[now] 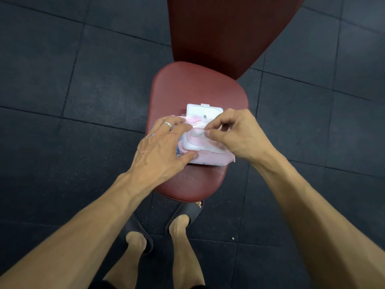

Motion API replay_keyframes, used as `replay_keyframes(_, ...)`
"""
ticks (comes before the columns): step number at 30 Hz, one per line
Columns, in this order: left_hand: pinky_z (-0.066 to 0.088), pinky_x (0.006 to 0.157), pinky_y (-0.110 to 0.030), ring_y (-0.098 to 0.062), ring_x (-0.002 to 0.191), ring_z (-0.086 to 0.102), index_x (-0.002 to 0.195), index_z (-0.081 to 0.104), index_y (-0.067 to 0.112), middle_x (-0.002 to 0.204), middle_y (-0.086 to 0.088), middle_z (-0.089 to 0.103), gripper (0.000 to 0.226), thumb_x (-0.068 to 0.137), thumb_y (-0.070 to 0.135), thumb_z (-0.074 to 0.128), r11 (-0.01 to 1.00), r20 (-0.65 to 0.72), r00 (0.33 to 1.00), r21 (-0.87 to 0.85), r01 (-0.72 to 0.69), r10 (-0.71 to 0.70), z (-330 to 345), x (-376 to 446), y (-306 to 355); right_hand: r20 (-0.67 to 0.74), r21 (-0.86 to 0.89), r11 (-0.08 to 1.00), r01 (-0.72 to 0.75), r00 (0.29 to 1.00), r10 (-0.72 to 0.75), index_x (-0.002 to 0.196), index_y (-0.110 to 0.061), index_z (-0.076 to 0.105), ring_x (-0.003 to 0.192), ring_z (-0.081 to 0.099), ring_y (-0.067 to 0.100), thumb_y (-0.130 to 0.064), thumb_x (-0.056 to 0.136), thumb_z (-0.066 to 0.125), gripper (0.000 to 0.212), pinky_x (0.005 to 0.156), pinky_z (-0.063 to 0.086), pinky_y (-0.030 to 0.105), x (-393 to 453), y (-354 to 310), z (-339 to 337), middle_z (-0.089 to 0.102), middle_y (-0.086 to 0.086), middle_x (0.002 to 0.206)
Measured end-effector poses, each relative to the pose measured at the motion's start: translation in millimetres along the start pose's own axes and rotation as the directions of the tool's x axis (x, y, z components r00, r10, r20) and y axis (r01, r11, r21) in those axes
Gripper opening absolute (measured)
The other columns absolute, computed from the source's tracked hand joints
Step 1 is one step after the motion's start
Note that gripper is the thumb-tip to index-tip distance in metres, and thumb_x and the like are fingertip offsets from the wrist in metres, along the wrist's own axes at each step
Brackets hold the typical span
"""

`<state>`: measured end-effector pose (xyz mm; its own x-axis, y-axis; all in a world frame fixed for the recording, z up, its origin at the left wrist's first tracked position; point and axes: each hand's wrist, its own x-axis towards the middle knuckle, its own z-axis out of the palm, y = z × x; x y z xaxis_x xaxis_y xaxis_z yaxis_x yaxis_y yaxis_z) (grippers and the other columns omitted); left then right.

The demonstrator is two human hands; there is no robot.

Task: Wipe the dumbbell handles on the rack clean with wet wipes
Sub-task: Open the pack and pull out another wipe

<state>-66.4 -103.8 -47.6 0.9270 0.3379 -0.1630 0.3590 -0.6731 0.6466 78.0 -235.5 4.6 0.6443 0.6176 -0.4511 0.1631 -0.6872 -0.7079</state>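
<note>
Forearms are reaching down from the camera toward a pack of wet wipes that is lying on the seat of a red gym bench, with slippered feet standing on the dark floor tiles just below the seat. On the pack, the lid is standing flipped open at the far edge. The left hand is resting spread over the pack's left side, fingers fairly straight and pressing it flat, thumb against the near edge. The right hand is hovering over the pack's opening, thumb and forefinger closing together on what looks like the tip of a wipe; whether they have actually caught it cannot be told.

No dumbbells or rack are showing, so the wiping proper is probably not yet begun. To do this step well, the person should keep the pack pinned with the left hand while the right draws one wipe straight up, slowly, so that a whole bunch is not dragged out with it.
</note>
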Motion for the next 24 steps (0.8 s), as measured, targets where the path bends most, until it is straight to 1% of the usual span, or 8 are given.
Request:
replay_keyframes(3,0.043,0.095,-0.032,-0.008,0.134,0.033,0.13,0.058,0.026,0.138,0.01,0.049,0.061,0.075,0.044,0.078,1.0,-0.01,1.0,-0.01,-0.001,0.0,1,0,0,-0.043,0.183,0.98,-0.073,0.996,0.082,0.075,-0.019,0.076,0.071,0.063,0.012,-0.008,0.084,0.077,0.015,0.067,0.053,0.027,1,0,-5,0.072,-0.004,0.076)
replay_keyframes(7,0.041,0.097,-0.031,-0.007,0.133,0.033,0.13,0.058,0.025,0.137,0.01,0.049,0.063,0.074,0.044,0.079,1.0,-0.003,1.0,-0.008,0.01,-0.01,0,2,0,-0.16,0.398,0.91,-0.114,0.968,0.191,0.077,-0.013,0.075,0.058,0.057,-0.006,-0.006,0.086,0.074,0.011,0.06,0.045,0.011,11,-1,-11,0.068,-0.011,0.066)
replay_keyframes(9,0.041,0.098,-0.032,-0.007,0.133,0.033,0.13,0.059,0.025,0.137,0.01,0.049,0.064,0.073,0.044,0.08,1.0,0.0,1.0,-0.011,0.016,-0.016,-1,2,1,-0.142,0.275,0.958,-0.08,0.982,0.123,0.084,-0.016,0.076,0.061,0.056,-0.004,-0.011,0.089,0.071,0.008,0.063,0.046,0.015,17,-3,-16,0.068,-0.009,0.069)
replay_keyframes(12,0.04,0.098,-0.03,-0.005,0.133,0.031,0.131,0.058,0.026,0.138,0.012,0.047,0.063,0.074,0.044,0.079,1.0,0.003,1.0,-0.008,0.024,-0.024,-1,2,3,0.085,-0.135,0.991,0.027,0.996,-0.016,0.119,-0.016,0.072,0.081,0.057,-0.003,-0.023,0.098,0.061,0.024,0.075,0.043,0.015,19,-9,-13,0.07,-0.01,0.091)
replay_keyframes(13,0.04,0.097,-0.029,-0.005,0.133,0.03,0.131,0.058,0.026,0.139,0.012,0.047,0.063,0.074,0.045,0.078,1.0,0.004,1.0,-0.006,0.026,-0.026,-1,1,3,0.153,-0.211,0.975,0.064,0.988,-0.031,0.121,-0.016,0.071,0.078,0.056,-0.007,-0.023,0.098,0.06,0.026,0.073,0.04,0.011,17,-10,-10,0.068,-0.014,0.091)
replay_keyframes(17,0.04,0.097,-0.03,-0.005,0.134,0.03,0.131,0.057,0.025,0.14,0.011,0.046,0.064,0.074,0.045,0.077,1.0,0.01,1.0,-0.005,0.027,-0.027,-1,1,2,0.204,-0.227,0.969,0.092,0.978,-0.045,0.082,-0.018,0.075,0.056,0.051,-0.004,-0.007,0.087,0.067,0.014,0.059,0.04,0.014,9,-5,-5,0.065,-0.012,0.068)
replay_keyframes(21,0.039,0.098,-0.029,-0.006,0.135,0.03,0.131,0.057,0.026,0.138,0.012,0.047,0.063,0.074,0.044,0.078,1.0,0.01,1.0,-0.012,0.026,-0.026,-2,1,1,0.063,0.007,1.0,-0.007,0.998,0.007,0.07,-0.018,0.067,0.064,0.055,0.001,-0.002,0.079,0.079,0.021,0.062,0.044,0.011,-1,3,-15,0.067,-0.004,0.079)
replay_keyframes(24,0.039,0.099,-0.029,-0.007,0.134,0.031,0.131,0.058,0.025,0.138,0.011,0.048,0.063,0.075,0.044,0.078,1.0,0.004,1.0,-0.011,0.024,-0.024,-1,1,2,0.05,0.066,0.995,-0.068,0.997,0.065,0.071,-0.01,0.066,0.078,0.063,-0.008,0.0,0.077,0.08,0.019,0.065,0.041,0.003,-6,7,-16,0.071,-0.006,0.095)
